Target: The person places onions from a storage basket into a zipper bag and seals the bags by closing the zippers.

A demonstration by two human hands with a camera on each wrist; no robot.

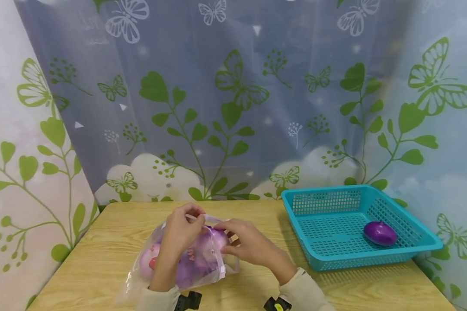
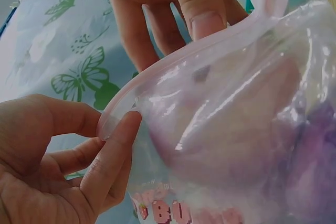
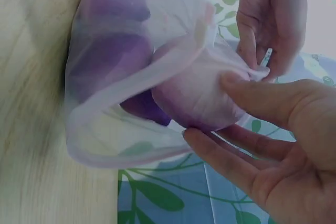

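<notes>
A clear zip bag (image 1: 190, 278) with a pale pink seal and slider lies on the table, several purple onions (image 3: 110, 66) inside it. My left hand (image 1: 180, 229) pinches the bag's rim between thumb and fingers, which the left wrist view shows up close. At the bag's mouth my right hand (image 1: 253, 242) grips one purple onion (image 3: 194, 90). Its thumb lies over the film on top while the fingers (image 3: 220, 153) reach beneath the onion. Red lettering (image 2: 178, 212) marks the bag's front.
On the right of the wooden table (image 1: 257, 298) stands a turquoise mesh basket (image 1: 358, 261), holding a single shiny purple onion (image 1: 380, 233). Behind the table hangs a curtain (image 1: 280, 142) printed with leaves and butterflies.
</notes>
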